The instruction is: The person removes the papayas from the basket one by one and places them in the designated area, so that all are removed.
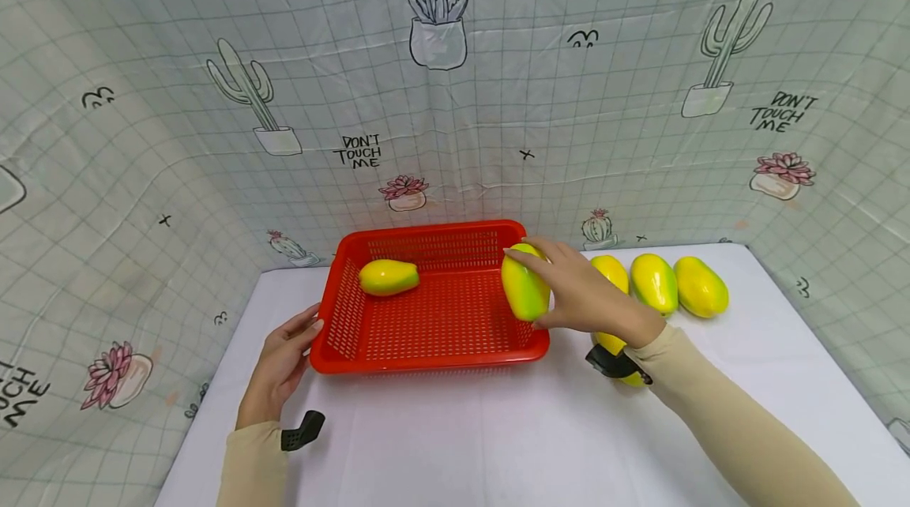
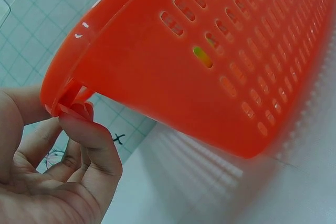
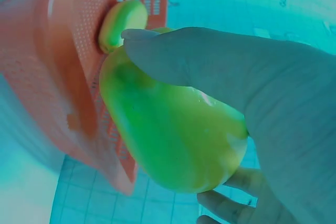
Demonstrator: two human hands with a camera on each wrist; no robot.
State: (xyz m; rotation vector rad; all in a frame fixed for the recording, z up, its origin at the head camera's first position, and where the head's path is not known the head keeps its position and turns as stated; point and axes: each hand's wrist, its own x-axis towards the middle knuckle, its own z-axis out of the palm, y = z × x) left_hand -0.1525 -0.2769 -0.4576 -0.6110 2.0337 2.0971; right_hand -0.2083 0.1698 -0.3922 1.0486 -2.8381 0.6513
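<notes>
A red plastic basket [image 1: 441, 317] with slotted walls stands on the table. My left hand [image 1: 283, 353] pinches its rim at the left end; the left wrist view shows the thumb and fingers of this hand [image 2: 68, 161] gripping the edge. Over the basket's right end, my right hand [image 1: 579, 286] holds a yellow-green papaya [image 1: 524, 286]. The right wrist view shows thumb and fingers on opposite sides of this papaya [image 3: 173, 129]. Another papaya [image 1: 389, 277] lies inside the basket, at its left side.
To the right of the basket lie several more papayas, among them one in the middle [image 1: 654, 283] and one farthest right [image 1: 701, 287]; others are partly hidden behind my right hand and wrist. A white cloth covers the table [image 1: 455, 436]. Patterned fabric [image 1: 483, 112] rises behind it.
</notes>
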